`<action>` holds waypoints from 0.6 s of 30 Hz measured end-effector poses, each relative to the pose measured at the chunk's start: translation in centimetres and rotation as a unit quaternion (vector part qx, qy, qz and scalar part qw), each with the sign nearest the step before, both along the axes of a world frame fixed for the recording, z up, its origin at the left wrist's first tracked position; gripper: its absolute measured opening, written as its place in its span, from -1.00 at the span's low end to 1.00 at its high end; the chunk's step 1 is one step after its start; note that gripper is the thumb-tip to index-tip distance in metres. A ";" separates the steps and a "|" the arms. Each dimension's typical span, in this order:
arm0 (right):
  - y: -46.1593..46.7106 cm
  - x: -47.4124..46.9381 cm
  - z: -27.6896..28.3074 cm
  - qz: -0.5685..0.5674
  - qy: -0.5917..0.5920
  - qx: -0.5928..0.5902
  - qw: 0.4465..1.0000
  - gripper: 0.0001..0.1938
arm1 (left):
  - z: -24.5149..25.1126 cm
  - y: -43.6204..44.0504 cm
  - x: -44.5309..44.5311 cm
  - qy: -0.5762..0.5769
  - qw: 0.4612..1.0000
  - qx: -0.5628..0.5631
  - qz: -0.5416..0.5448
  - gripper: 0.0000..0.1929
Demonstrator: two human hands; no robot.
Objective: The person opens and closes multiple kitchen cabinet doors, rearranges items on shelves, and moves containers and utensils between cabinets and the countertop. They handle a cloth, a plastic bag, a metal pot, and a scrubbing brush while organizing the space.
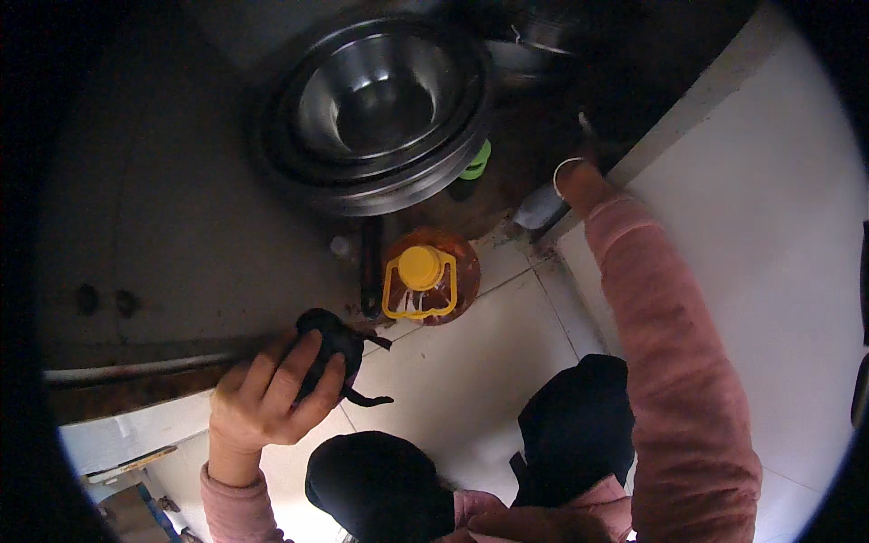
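Note:
My left hand [275,397] grips a small black bundle [319,353], possibly a knotted plastic bag, with two loose ends sticking out to the right. My right arm, in a pink sleeve, reaches forward into the dark beneath the worktop. A white bangle circles the wrist; most of my right hand [585,178] is lost in shadow, so whatever its fingers hold is hidden. Just left of that wrist is a pale, flat object [540,206], too dim to identify. On the floor between my arms stands an oil jug [465,275] with a yellow cap and handle [421,268].
Nested stainless steel basins [380,102] sit ahead, with a green object [477,161] by their rim. A dark handle [370,271] projects below them. Dim metal cookware [536,54] lies farther back. A white wall or panel [753,224] borders the right; tiled floor [461,366] lies below.

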State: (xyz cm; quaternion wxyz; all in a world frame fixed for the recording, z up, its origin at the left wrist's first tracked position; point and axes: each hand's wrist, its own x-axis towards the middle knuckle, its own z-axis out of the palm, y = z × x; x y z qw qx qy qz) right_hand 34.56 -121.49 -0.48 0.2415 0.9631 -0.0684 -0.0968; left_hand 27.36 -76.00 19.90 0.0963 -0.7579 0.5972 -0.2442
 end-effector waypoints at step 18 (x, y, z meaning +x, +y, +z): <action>8.2 5.7 -7.5 -0.084 -0.356 0.532 0.763 -0.04 | -0.6 0.3 -0.5 -0.008 0.999 0.026 0.032 -0.65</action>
